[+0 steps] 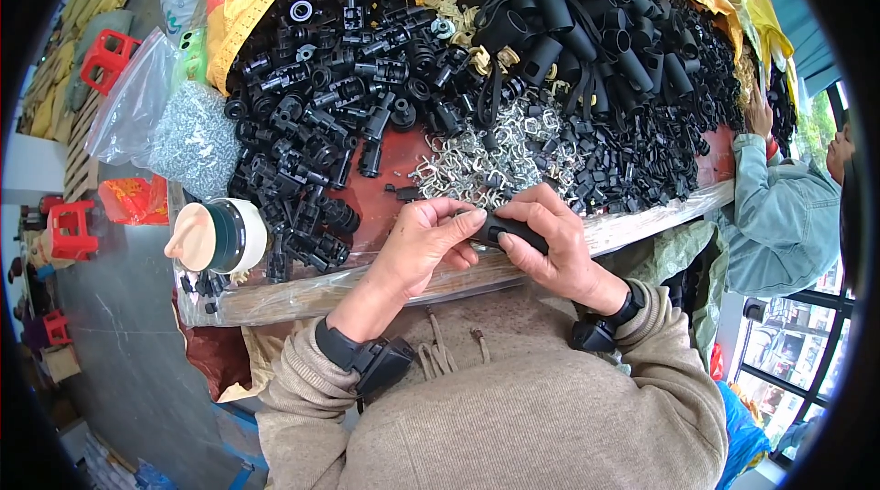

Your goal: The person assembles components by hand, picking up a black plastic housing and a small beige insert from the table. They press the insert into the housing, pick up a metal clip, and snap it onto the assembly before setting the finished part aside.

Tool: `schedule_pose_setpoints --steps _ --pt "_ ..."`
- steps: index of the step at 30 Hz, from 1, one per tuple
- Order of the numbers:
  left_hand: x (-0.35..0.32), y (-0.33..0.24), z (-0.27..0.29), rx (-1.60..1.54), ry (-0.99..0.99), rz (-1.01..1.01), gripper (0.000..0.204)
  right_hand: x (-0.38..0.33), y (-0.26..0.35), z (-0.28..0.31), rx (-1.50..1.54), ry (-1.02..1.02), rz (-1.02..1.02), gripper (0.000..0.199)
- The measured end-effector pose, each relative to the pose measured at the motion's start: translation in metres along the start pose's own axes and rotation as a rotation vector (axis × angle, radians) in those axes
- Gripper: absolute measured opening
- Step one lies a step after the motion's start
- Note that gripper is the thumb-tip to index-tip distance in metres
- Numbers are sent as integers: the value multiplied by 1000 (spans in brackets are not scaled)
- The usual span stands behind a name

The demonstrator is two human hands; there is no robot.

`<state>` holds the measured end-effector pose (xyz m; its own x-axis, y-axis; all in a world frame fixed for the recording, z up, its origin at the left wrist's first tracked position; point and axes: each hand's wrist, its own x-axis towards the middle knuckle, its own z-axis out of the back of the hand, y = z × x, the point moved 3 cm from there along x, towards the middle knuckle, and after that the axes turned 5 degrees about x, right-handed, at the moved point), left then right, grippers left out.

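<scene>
Over the front edge of the table, both hands meet at one black plastic tube (521, 233). My right hand (561, 252) wraps its fingers and thumb around the tube. The thumb and forefinger of my left hand (417, 247) pinch together at the tube's left end; whether a small part sits between them is hidden. Just beyond the fingers lies a heap of bent silvery metal hooks (495, 155). Small black plastic pieces (610, 169) are heaped to its right. Black assembled cylindrical parts (316, 123) cover the left of the table, and larger black tubes (555, 9) are piled at the back.
A white-and-green round container (240, 235) stands at the table's left corner. Behind it sits a clear bag of small metal pieces (194, 137). Yellow woven sacks (261, 0) border the heaps. At right, a person in a grey-green jacket (779, 206) reaches toward the table. Red stools (71, 230) stand left.
</scene>
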<state>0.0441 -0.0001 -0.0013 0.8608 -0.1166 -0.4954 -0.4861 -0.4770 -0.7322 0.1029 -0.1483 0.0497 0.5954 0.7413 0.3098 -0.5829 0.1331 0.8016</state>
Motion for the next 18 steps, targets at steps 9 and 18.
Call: schedule_pose_setpoints --steps 9,18 --pt "2 1 3 45 1 -13 25 -2 -9 -10 14 -72 -35 22" --pt "-2 2 2 28 -97 -50 26 1 -10 -14 94 -151 -92 14"
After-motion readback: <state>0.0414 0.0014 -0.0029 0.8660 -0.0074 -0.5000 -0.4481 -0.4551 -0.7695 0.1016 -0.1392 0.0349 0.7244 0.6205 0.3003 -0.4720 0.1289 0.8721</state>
